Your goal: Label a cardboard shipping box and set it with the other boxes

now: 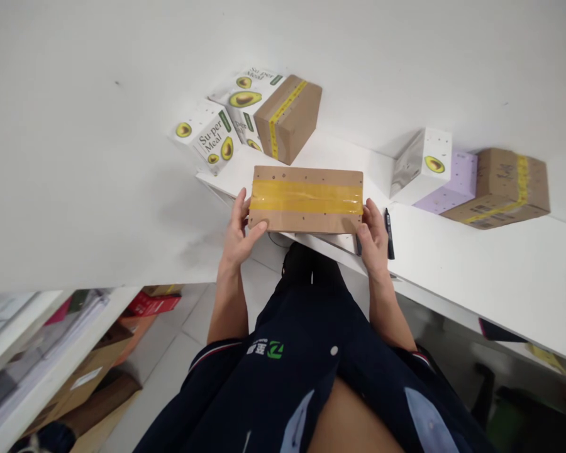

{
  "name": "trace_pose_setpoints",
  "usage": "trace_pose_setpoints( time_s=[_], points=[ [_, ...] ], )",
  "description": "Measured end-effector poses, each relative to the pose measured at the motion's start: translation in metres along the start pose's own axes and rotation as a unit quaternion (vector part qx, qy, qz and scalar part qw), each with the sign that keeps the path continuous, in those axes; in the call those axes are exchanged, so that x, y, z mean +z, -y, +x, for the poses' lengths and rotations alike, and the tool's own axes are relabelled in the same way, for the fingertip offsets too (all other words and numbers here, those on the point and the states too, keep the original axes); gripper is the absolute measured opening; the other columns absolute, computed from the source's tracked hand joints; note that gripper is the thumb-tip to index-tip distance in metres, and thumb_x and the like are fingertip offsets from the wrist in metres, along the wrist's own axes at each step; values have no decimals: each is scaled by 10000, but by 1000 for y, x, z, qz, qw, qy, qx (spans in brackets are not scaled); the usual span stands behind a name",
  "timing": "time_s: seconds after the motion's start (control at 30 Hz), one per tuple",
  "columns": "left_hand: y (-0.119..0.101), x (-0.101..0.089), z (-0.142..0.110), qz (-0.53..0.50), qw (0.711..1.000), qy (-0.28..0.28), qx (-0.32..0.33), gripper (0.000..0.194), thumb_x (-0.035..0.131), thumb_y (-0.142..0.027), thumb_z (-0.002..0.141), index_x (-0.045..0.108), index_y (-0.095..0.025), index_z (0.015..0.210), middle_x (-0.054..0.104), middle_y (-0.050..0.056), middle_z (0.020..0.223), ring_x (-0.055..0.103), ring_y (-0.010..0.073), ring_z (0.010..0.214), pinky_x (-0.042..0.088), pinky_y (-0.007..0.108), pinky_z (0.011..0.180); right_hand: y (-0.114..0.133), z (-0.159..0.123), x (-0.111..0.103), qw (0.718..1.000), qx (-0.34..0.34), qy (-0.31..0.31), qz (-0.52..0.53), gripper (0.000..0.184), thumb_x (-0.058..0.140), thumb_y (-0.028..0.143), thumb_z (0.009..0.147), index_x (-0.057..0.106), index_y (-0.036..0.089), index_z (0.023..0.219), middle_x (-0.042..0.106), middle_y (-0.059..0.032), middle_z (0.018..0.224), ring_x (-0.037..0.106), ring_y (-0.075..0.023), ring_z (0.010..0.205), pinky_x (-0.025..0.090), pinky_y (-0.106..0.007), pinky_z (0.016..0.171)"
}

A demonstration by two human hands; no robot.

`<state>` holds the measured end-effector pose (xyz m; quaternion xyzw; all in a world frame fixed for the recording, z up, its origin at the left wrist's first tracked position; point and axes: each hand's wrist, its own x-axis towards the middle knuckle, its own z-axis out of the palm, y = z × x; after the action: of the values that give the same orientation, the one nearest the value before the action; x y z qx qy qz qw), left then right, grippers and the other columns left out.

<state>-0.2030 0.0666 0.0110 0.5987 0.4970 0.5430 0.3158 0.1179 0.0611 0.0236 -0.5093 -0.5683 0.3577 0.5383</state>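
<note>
Flat brown cardboard box [305,200] with a wide yellow tape strip along its top, lying at the near edge of the white table [476,277], gripped at both short ends. Left hand [239,234] and right hand [373,239] each wrapped around an end, thumbs on top. Black marker pen [389,233] just beside the right hand; avocado-printed white cartons [226,119] and another taped brown box [287,116] well behind.

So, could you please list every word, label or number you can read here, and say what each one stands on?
"Su-per Meal": front white avocado box, by the wall.
"Su-per Meal": second avocado box behind it, smaller print.
Green logo with pale characters: the person's dark shirt; characters too blurred to read.
Barcode label: brown box at far right; too small to read.
Held taped box: no text.
</note>
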Motion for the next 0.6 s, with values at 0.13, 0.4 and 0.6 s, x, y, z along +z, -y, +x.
trace_pose_setpoints(
  time_s=[0.13,0.4,0.6],
  points=[
    [13,-2,8,23,999,31,-26,977,822,-619,735,391,-355,1571,428,109,1632,460,367,1474,437,540,1194,-4,6,-2,994,1,64,-84,909,667,678,834,353,291,1595,511,-159,1550,573,-324,1317,547,-534,1013],
    [24,-2,17,57,998,39,-13,948,815,-615,748,398,-353,1558,448,122,1613,507,364,1430,495,524,1129,-6,16,-6,990,14,93,-109,958,749,587,807,292,353,1615,484,-118,1582,537,-347,1378,484,-589,1105],
    [43,13,7,-31,998,35,-38,958,854,-589,706,426,-271,1502,570,172,1482,617,313,1321,573,465,1038,-30,7,7,990,64,110,-58,971,780,552,776,306,351,1599,522,-113,1547,574,-342,1331,509,-599,1090]
  ],
)
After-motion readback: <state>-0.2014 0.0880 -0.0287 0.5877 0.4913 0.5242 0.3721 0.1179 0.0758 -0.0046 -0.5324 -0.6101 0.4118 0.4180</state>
